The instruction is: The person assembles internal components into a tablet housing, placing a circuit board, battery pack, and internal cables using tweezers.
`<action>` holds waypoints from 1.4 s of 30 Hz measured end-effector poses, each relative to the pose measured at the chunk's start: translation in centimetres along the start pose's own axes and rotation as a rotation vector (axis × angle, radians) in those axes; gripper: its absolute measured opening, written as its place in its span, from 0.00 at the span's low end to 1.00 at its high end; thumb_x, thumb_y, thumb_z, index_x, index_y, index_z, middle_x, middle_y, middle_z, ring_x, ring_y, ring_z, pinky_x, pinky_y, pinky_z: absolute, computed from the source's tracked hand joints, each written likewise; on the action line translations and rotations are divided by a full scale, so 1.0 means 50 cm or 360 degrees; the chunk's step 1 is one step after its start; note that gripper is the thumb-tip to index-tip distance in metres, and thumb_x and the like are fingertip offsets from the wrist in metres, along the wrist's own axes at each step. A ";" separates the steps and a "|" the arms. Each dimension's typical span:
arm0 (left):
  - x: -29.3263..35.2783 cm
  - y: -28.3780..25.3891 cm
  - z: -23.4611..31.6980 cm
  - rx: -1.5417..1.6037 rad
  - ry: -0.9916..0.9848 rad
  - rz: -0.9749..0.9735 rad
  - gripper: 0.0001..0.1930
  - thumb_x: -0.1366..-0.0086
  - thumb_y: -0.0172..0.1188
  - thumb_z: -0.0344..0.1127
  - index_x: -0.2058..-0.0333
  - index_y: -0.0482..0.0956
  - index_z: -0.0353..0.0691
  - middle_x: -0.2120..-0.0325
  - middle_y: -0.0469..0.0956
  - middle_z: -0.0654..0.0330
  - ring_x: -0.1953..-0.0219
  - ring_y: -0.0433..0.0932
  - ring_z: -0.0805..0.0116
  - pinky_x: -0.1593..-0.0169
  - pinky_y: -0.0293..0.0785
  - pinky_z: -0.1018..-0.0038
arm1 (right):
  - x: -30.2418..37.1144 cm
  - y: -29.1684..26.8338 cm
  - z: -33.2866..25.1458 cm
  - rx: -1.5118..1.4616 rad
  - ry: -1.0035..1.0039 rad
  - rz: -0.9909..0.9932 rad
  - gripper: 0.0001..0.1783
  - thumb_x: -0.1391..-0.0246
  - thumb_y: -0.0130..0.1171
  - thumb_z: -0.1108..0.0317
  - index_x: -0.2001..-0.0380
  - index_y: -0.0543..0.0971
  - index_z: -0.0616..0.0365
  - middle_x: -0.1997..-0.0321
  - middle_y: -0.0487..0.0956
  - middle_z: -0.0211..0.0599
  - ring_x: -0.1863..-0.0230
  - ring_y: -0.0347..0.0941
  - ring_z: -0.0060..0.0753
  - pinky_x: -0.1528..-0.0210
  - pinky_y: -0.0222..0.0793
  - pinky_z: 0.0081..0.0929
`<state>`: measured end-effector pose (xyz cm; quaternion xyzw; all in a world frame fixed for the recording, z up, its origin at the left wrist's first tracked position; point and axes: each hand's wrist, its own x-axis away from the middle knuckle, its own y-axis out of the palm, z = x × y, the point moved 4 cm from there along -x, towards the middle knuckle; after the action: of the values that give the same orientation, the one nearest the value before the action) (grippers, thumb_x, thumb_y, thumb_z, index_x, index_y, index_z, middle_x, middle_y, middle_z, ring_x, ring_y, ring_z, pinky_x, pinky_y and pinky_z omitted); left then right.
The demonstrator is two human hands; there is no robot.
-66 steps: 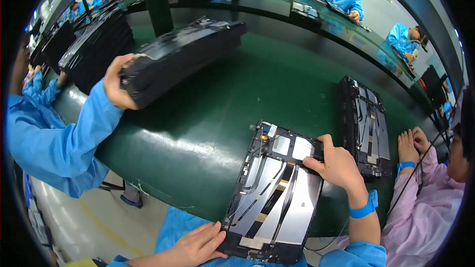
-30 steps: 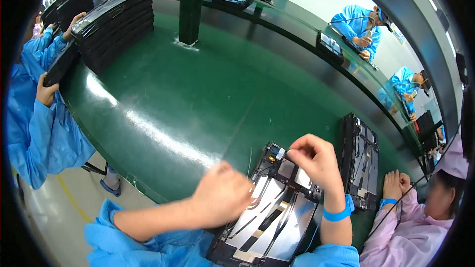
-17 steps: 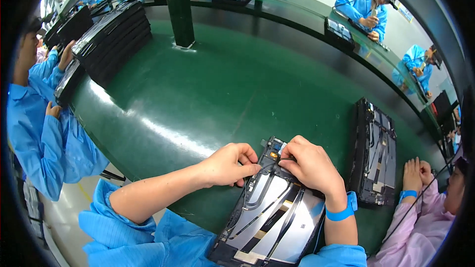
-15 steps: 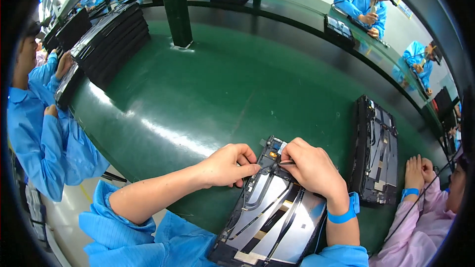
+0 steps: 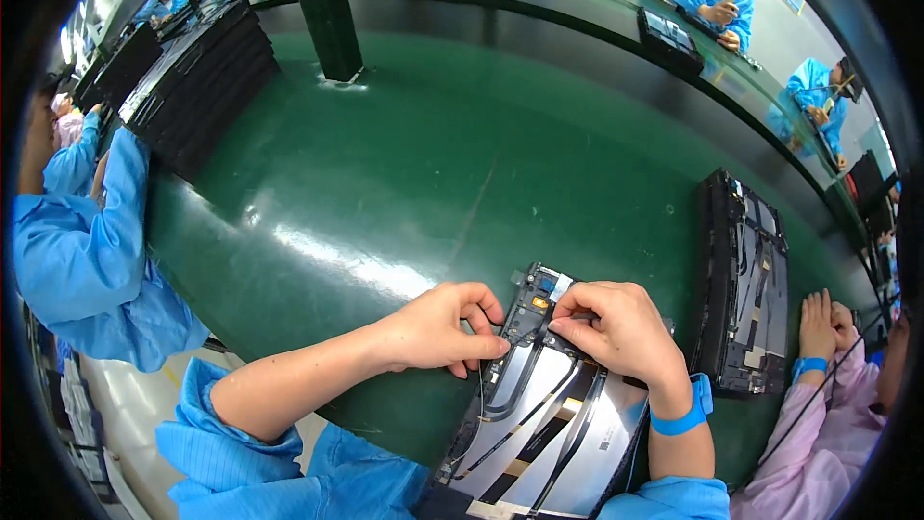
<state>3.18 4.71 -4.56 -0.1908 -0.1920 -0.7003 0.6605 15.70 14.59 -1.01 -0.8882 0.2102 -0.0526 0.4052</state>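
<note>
In front of me lies an opened tablet-like device point(image 5: 568, 424), with a black frame, silver panels and dark ribbon cables. My left hand point(image 5: 448, 327) is at its upper left edge, fingers curled, the thumb tip touching the frame; a thin wire point(image 5: 482, 390) runs down from near these fingers. What the curled fingers hold, if anything, is hidden. My right hand point(image 5: 616, 332) reaches over the upper right part, thumb and index finger pinched at a small dark piece by the black end section point(image 5: 534, 303). That piece is too small to name.
A stack of similar devices point(image 5: 746, 289) stands to the right, beside a co-worker's hands point(image 5: 823, 327). A taller stack of black units point(image 5: 197, 87) is at far left, near a person in blue point(image 5: 87, 241). A dark green post point(image 5: 325, 14) rises from the green table point(image 5: 404, 164).
The device and my right hand have shifted slightly right in the picture. My left hand keeps nearly its place. The person at left has moved an arm across the front.
</note>
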 end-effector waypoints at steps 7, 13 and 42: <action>-0.015 -0.006 0.010 -0.0122 -0.0023 -0.0141 0.15 0.52 0.58 0.31 0.68 0.64 0.32 0.78 0.70 0.60 0.79 0.71 0.77 0.81 0.69 0.84 | 0.004 -0.002 0.005 -0.0005 0.0037 -0.0023 0.06 0.65 0.56 0.68 0.80 0.72 0.57 0.80 0.73 0.38 0.77 0.70 0.38 0.78 0.63 0.28; -0.012 -0.004 0.005 -0.0053 0.0028 -0.0101 0.16 0.53 0.58 0.33 0.69 0.64 0.31 0.79 0.69 0.60 0.81 0.71 0.77 0.83 0.69 0.83 | 0.002 0.001 0.006 -0.0003 -0.0003 -0.0035 0.07 0.65 0.55 0.67 0.80 0.71 0.57 0.81 0.73 0.36 0.78 0.70 0.38 0.78 0.63 0.29; -0.004 0.008 0.000 0.0009 -0.0017 0.0103 0.13 0.52 0.56 0.29 0.69 0.63 0.35 0.77 0.66 0.62 0.79 0.70 0.75 0.82 0.69 0.82 | 0.007 -0.008 -0.007 -0.0095 0.0209 -0.0151 0.10 0.62 0.53 0.64 0.79 0.72 0.60 0.83 0.72 0.42 0.79 0.70 0.41 0.78 0.61 0.30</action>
<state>3.61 4.84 -4.66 -0.1987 -0.1914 -0.6769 0.6824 16.06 14.41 -0.52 -0.9034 0.1956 -0.1237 0.3611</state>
